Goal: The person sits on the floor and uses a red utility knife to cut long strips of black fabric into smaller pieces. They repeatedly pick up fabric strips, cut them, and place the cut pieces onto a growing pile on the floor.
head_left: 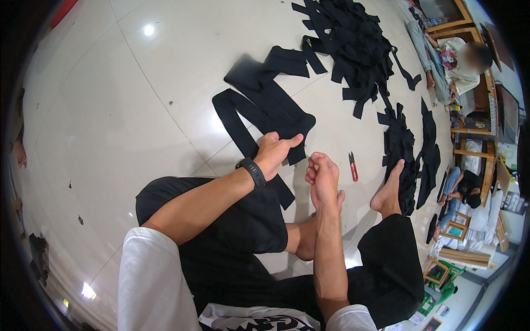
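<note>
In my left hand (273, 151), which has a dark wristband at its wrist, a long black fabric strip (262, 98) is pinched, thumb on top. It lies in folds over the tiled floor. My right hand (323, 179) is just right of the strip's end, fingers curled toward the palm; anything held in them is too small to make out. Red-handled thread snips (353, 168) lie on the floor to its right.
Piles of black cut strips (353, 44) lie at the upper right and beside my right bare foot (395, 193). Seated people (458, 66), (464, 187) are along the right, near wooden furniture (469, 132). Another person's bare foot (21, 154) shows at the far left.
</note>
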`<move>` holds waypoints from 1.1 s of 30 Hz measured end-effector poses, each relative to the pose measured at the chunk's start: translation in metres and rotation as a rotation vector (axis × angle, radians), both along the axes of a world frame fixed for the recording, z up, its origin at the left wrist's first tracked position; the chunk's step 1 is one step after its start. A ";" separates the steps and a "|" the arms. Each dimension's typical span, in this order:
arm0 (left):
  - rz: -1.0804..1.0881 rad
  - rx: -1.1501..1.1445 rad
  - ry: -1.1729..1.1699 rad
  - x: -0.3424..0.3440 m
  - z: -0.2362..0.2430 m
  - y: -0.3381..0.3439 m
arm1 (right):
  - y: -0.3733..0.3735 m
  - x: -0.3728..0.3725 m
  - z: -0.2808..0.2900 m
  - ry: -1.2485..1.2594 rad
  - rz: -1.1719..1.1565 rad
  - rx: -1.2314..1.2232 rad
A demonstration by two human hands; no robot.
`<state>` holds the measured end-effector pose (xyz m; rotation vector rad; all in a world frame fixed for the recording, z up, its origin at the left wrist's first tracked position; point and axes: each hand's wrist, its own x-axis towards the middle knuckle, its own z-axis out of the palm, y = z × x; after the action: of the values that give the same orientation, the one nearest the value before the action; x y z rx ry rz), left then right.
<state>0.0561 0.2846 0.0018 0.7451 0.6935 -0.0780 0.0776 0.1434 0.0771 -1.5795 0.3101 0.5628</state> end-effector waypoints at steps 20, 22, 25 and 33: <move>-0.133 -0.015 0.009 -0.005 0.012 0.007 | 0.012 -0.002 -0.009 -0.316 0.136 -0.252; -0.133 -0.027 0.017 -0.004 0.012 0.006 | 0.010 -0.002 -0.013 -0.365 0.139 -0.215; -0.134 0.024 0.035 -0.003 0.014 0.006 | 0.010 -0.001 -0.016 -0.460 0.144 -0.181; -0.130 0.133 0.042 -0.002 0.010 0.005 | 0.019 0.004 0.002 -0.374 -0.142 -0.089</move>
<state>0.0541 0.2901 0.0121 0.9185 0.6944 -0.1681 0.0811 0.1626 0.0794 -1.6957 0.1634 0.1392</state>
